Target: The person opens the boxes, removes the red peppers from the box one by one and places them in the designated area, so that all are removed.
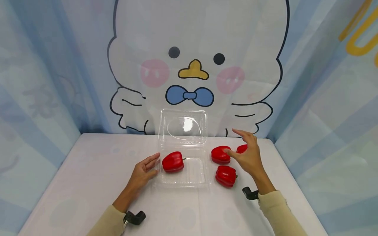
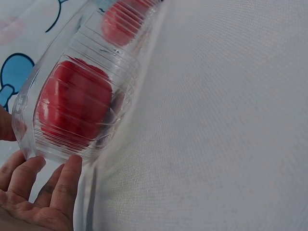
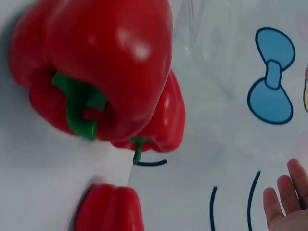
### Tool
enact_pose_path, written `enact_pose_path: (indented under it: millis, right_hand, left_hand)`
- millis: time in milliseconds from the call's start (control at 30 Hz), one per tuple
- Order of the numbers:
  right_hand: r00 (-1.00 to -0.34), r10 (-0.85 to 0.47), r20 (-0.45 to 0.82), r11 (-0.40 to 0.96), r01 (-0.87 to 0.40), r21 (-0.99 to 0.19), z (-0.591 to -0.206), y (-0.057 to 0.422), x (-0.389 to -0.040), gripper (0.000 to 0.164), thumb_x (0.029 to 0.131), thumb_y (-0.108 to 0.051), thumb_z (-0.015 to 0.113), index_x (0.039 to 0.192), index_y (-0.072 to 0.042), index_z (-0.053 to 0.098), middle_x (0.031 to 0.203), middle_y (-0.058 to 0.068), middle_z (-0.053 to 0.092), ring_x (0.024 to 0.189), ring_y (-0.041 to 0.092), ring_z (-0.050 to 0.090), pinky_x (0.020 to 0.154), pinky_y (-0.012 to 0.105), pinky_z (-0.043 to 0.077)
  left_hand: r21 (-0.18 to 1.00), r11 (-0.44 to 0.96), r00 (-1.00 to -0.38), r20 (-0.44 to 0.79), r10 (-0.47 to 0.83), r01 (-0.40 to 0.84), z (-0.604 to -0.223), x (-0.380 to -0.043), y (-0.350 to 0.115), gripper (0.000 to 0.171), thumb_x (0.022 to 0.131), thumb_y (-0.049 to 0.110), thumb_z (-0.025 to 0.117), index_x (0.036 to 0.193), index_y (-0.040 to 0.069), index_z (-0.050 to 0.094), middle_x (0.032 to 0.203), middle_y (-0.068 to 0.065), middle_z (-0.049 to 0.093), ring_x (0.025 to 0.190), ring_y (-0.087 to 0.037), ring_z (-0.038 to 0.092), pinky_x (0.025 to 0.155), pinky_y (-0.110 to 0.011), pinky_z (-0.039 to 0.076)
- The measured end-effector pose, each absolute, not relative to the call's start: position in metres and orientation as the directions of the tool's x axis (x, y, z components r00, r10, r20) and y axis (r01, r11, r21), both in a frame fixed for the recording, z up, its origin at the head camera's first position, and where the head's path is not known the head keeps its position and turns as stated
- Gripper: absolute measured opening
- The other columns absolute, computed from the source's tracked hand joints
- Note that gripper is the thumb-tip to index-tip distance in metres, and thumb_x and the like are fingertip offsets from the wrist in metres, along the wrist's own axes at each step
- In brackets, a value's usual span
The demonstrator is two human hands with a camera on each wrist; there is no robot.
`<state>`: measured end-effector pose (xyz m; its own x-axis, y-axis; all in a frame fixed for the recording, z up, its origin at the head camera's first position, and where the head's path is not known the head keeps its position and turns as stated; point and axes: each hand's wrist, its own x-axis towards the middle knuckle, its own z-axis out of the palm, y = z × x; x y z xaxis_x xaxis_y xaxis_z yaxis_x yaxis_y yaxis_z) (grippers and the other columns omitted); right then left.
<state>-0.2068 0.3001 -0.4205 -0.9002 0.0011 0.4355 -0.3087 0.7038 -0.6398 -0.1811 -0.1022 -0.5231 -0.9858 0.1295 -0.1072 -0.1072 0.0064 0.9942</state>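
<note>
A clear plastic clamshell box (image 1: 195,172) lies with its lid (image 1: 183,127) raised at the back. One red bell pepper (image 1: 173,162) sits on its left side, stem to the right. At the box's left wall is my left hand (image 1: 143,175), its fingertips (image 2: 72,163) touching the plastic in the left wrist view. My right hand (image 1: 249,157) hovers with thumb and fingers spread, holding nothing. Below and beside it are three more red bell peppers: one near the thumb (image 1: 220,155), one in front (image 1: 226,177), and one partly hidden behind the hand (image 1: 241,148).
Everything lies on a white-covered table (image 1: 97,164). A curtain (image 1: 195,32) with a printed cartoon figure hangs right behind its back edge, and blue-white curtains (image 1: 330,131) flank both sides. Black camera mounts (image 1: 250,193) are worn at both wrists.
</note>
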Motion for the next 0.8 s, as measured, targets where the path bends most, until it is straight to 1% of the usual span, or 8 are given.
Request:
enact_pose_path:
  millis: [200, 267, 400, 467, 567, 667, 733, 800]
  right_hand:
    - [-0.909, 0.002, 0.416, 0.676, -0.306, -0.671, -0.419, 0.266, -0.193, 0.098, 0.076, -0.020, 0.096, 0.160, -0.032, 0.047, 0.159, 0.007, 0.048, 0.144, 0.031, 0.046, 0.108, 0.066, 0.055]
    - [-0.910, -0.007, 0.415, 0.656, -0.317, -0.685, -0.419, 0.256, -0.189, 0.102, 0.074, -0.020, 0.097, 0.161, -0.032, 0.045, 0.159, 0.007, 0.049, 0.144, 0.032, 0.047, 0.107, 0.066, 0.056]
    - [-0.911, -0.030, 0.412, 0.642, -0.334, -0.690, -0.425, 0.240, -0.185, 0.106, 0.073, -0.023, 0.097, 0.162, -0.037, 0.041, 0.159, 0.007, 0.049, 0.144, 0.034, 0.047, 0.103, 0.067, 0.058]
    - [-0.910, -0.044, 0.412, 0.644, -0.341, -0.685, -0.431, 0.233, -0.185, 0.106, 0.073, -0.026, 0.097, 0.162, -0.041, 0.040, 0.159, 0.006, 0.048, 0.144, 0.034, 0.048, 0.104, 0.067, 0.058]
    - [-0.909, -0.070, 0.410, 0.636, -0.358, -0.684, -0.439, 0.222, -0.184, 0.104, 0.074, -0.029, 0.096, 0.161, -0.045, 0.040, 0.159, 0.004, 0.048, 0.142, 0.030, 0.049, 0.108, 0.066, 0.055]
    - [-0.908, -0.094, 0.408, 0.616, -0.375, -0.692, -0.443, 0.211, -0.183, 0.101, 0.075, -0.031, 0.096, 0.160, -0.041, 0.043, 0.156, 0.002, 0.050, 0.141, 0.027, 0.050, 0.110, 0.064, 0.055]
    - [-0.908, -0.105, 0.406, 0.603, -0.383, -0.700, -0.446, 0.203, -0.182, 0.099, 0.075, -0.031, 0.096, 0.159, -0.041, 0.044, 0.154, 0.000, 0.051, 0.141, 0.023, 0.049, 0.112, 0.060, 0.055]
    - [-0.903, -0.122, 0.413, 0.587, -0.401, -0.704, -0.448, 0.195, -0.182, 0.097, 0.075, -0.030, 0.096, 0.158, -0.037, 0.046, 0.153, 0.000, 0.052, 0.143, 0.022, 0.049, 0.113, 0.056, 0.055]
  left_hand:
    - [0.995, 0.021, -0.986, -0.103, 0.131, -0.101, -0.524, -0.181, -0.102, 0.069, 0.096, -0.003, 0.066, 0.160, 0.015, 0.048, 0.166, -0.007, 0.048, 0.154, -0.026, 0.046, 0.113, -0.035, 0.049]
    - [0.995, 0.022, -0.986, -0.104, 0.132, -0.102, -0.524, -0.181, -0.102, 0.069, 0.096, -0.003, 0.066, 0.160, 0.015, 0.048, 0.166, -0.006, 0.048, 0.155, -0.026, 0.046, 0.113, -0.035, 0.049]
    - [0.994, 0.028, -0.985, -0.104, 0.135, -0.101, -0.523, -0.181, -0.102, 0.069, 0.096, -0.003, 0.066, 0.160, 0.016, 0.047, 0.166, -0.006, 0.048, 0.155, -0.026, 0.046, 0.113, -0.036, 0.048]
    - [0.994, 0.029, -0.985, -0.104, 0.136, -0.101, -0.523, -0.181, -0.102, 0.069, 0.096, -0.003, 0.066, 0.160, 0.016, 0.048, 0.166, -0.006, 0.048, 0.155, -0.026, 0.046, 0.113, -0.036, 0.048]
    - [0.995, 0.031, -0.985, -0.101, 0.137, -0.098, -0.522, -0.180, -0.102, 0.069, 0.096, -0.003, 0.066, 0.160, 0.016, 0.048, 0.166, -0.006, 0.048, 0.154, -0.026, 0.046, 0.113, -0.036, 0.049]
    - [0.995, 0.031, -0.985, -0.102, 0.136, -0.098, -0.522, -0.180, -0.103, 0.069, 0.096, -0.002, 0.066, 0.160, 0.016, 0.048, 0.166, -0.006, 0.048, 0.154, -0.027, 0.046, 0.113, -0.036, 0.049]
    - [0.995, 0.030, -0.985, -0.101, 0.138, -0.098, -0.521, -0.180, -0.102, 0.069, 0.096, -0.002, 0.066, 0.160, 0.016, 0.048, 0.167, -0.007, 0.047, 0.154, -0.027, 0.047, 0.114, -0.036, 0.049]
    - [0.994, 0.031, -0.985, -0.105, 0.137, -0.102, -0.521, -0.180, -0.102, 0.069, 0.096, -0.002, 0.066, 0.160, 0.016, 0.048, 0.166, -0.006, 0.048, 0.154, -0.027, 0.047, 0.113, -0.036, 0.049]
